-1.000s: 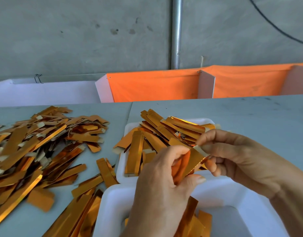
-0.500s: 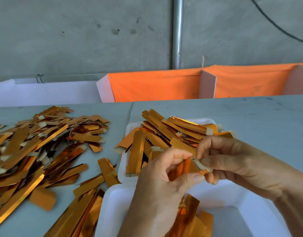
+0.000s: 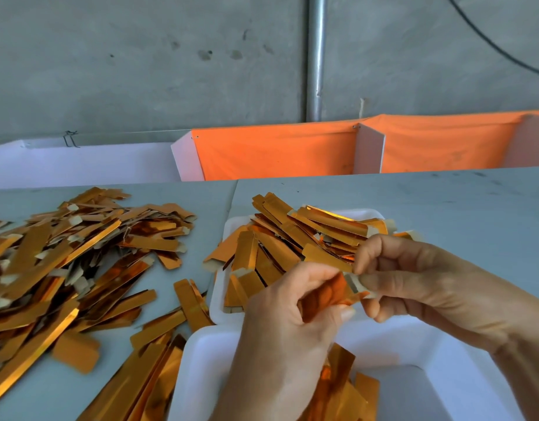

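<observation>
Pinching one gold strip (image 3: 329,291) at both ends, we hold it in the air, just over where the two white trays meet. Our left hand (image 3: 280,338) curls its fingers (image 3: 304,278) and thumb round the strip's orange-gold body. Our right hand (image 3: 429,287) nips the pale tab end between thumb and forefinger, with its other fingers tucked in below. Both hands are closed on this same single strip.

Counting outward, we have two hands, one held strip and two trays. The far tray (image 3: 371,213) carries a stack of strips too overlapped to count. The near tray (image 3: 201,360) holds more. One loose heap (image 3: 64,268) spreads over the worktop (image 3: 444,208) to the left, and several stray strips lie between it and the trays. Behind stand two panels of orange cloth (image 3: 277,153), one metal pipe (image 3: 317,56) and one black cable (image 3: 490,41).

Our left hand covers the strip's middle, so we cannot tell how it is folded. Our left wrist hides most of what lies in the near tray, and the bottom edge cuts that tray off. The heap runs off the left edge, its nearest strips blurred.
</observation>
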`<state>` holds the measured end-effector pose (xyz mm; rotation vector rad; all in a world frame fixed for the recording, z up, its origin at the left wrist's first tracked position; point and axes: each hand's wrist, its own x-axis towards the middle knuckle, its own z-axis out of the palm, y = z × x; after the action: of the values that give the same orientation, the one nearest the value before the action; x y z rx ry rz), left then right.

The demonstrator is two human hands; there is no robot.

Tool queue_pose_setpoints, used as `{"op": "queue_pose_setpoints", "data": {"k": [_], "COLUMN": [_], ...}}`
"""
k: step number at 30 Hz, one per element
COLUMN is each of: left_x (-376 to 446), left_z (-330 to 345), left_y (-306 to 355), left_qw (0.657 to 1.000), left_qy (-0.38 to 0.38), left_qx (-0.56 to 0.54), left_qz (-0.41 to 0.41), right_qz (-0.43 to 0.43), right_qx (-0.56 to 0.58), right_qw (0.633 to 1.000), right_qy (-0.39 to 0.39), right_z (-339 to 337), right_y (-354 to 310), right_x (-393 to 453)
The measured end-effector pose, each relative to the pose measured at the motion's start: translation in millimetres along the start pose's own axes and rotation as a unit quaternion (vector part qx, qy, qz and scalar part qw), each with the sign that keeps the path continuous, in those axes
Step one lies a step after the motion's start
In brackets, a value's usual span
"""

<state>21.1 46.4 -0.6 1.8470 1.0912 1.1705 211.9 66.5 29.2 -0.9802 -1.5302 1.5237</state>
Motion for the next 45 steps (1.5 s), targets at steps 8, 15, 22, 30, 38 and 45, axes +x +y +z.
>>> {"op": "queue_pose_setpoints", "data": {"k": [8, 15, 22, 30, 38, 45], "left_x": [0, 0, 0, -2, -2, 1], "left_z": [0, 0, -4, -2, -3, -4], "left_y": [1, 1, 3, 4, 3, 3], "left_qw": [1.000, 1.000, 1.000, 0.994, 0.991, 0.988], "left_qy": [-0.011, -0.004, -0.016, -0.010, -0.001, 0.010], "left_qx": [-0.008, 0.022, 0.021, 0.111, 0.131, 0.146], "left_qz": [-0.023, -0.008, -0.003, 0.008, 0.010, 0.058], "right_qz": [-0.007, -0.018, -0.029, -0.029, 0.012, 0.042], "right_qx": [-0.002, -0.066, -0.035, -0.152, 0.046, 0.095], "right_qw": [1.000, 0.997, 0.998, 0.988, 0.999, 0.994], "right_qy": [-0.014, -0.047, -0.046, 0.012, -0.021, -0.040], "right_z": [-2, 0, 3, 14, 6, 4], "right_y": [-1, -1, -2, 1, 6, 11], "right_x": [-1, -2, -3, 4, 3, 7]}}
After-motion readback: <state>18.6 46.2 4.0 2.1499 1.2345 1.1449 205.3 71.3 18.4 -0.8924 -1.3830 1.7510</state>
